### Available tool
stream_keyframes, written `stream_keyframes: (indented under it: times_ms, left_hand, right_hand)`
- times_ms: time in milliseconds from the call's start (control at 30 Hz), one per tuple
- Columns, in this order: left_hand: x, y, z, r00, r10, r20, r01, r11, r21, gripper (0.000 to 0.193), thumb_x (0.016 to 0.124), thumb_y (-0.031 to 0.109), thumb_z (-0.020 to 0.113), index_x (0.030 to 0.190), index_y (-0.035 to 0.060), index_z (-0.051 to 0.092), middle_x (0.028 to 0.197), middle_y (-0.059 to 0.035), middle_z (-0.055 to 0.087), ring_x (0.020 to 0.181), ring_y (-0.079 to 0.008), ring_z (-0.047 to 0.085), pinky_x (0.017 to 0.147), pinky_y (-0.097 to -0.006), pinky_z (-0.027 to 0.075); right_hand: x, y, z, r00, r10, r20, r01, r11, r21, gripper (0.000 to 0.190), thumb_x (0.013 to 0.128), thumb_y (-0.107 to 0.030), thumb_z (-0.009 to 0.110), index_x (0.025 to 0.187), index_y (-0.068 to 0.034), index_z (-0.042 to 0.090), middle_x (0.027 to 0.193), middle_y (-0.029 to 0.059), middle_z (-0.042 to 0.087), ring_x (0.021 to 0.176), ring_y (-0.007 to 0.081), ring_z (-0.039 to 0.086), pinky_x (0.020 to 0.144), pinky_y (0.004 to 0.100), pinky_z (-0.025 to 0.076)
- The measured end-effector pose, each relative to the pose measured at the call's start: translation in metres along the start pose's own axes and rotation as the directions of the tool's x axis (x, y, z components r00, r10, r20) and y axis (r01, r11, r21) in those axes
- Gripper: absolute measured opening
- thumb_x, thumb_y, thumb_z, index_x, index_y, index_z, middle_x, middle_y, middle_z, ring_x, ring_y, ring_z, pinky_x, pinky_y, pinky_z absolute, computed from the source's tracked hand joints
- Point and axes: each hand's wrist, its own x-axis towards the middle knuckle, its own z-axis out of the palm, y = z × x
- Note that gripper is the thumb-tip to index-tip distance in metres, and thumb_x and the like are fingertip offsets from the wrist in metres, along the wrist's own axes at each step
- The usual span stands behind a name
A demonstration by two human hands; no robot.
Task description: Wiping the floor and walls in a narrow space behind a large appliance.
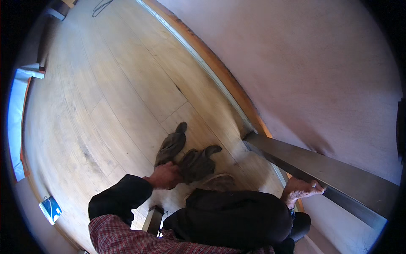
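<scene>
My left hand is closed around the gathered end of dark, limp cloth, which may be a pair of socks. One piece of the cloth extends away from me to a narrow tip, and the other piece bends to the right. Both are above or on the wood-plank floor; I cannot tell whether they touch it. Just below them a brown shoe or slipper shows partly, with my dark-clothed knee covering the rest. At right, my right hand grips the near edge of a broad metal beam, its fingers partly hidden.
A pale wall with a wooden skirting board and a light metal strip runs along the right. A blue-and-white box stands at the left edge. A thin cable lies at the top, and a dark metal post rises beside my body.
</scene>
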Motion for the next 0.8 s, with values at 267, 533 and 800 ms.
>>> stream_keyframes:
  times_ms: [267,533,800]
  left_hand:
    - [0.061,-0.018,-0.141,0.723,-0.514,-0.463,0.218,0.805,-0.552,0.019,0.076,0.017,0.061,0.091,0.0053,0.064,0.090,-0.0113,0.061,0.087,-0.0274,0.059,0.075,-0.0339,0.047]
    - [0.217,0.026,-0.120,0.808,-0.166,-0.565,0.004,0.961,-0.277,0.027,0.079,0.025,0.062,0.099,0.0064,0.063,0.094,-0.0139,0.063,0.088,-0.0272,0.060,0.073,-0.0383,0.049]
    - [0.267,0.049,-0.024,0.920,0.039,-0.390,0.010,0.992,0.124,0.028,0.076,0.023,0.053,0.101,0.0178,0.065,0.098,-0.0117,0.052,0.097,-0.0307,0.046,0.076,-0.0486,0.040]
  right_hand:
    - [-0.011,-0.001,0.015,0.996,0.076,-0.039,-0.075,0.997,0.036,0.069,0.075,-0.047,0.064,0.120,0.000,0.043,0.124,0.0187,0.045,0.111,0.0303,0.049,0.095,0.0497,0.038]
    - [0.002,-0.001,0.005,0.992,0.115,-0.058,-0.115,0.993,0.002,0.069,0.074,-0.048,0.064,0.120,0.000,0.044,0.126,0.0186,0.044,0.112,0.0302,0.049,0.096,0.0503,0.038]
    - [0.001,-0.001,0.036,1.000,0.013,-0.024,-0.016,0.991,-0.132,0.071,0.080,-0.052,0.055,0.123,0.002,0.039,0.112,0.0193,0.050,0.099,0.0288,0.054,0.088,0.0444,0.044]
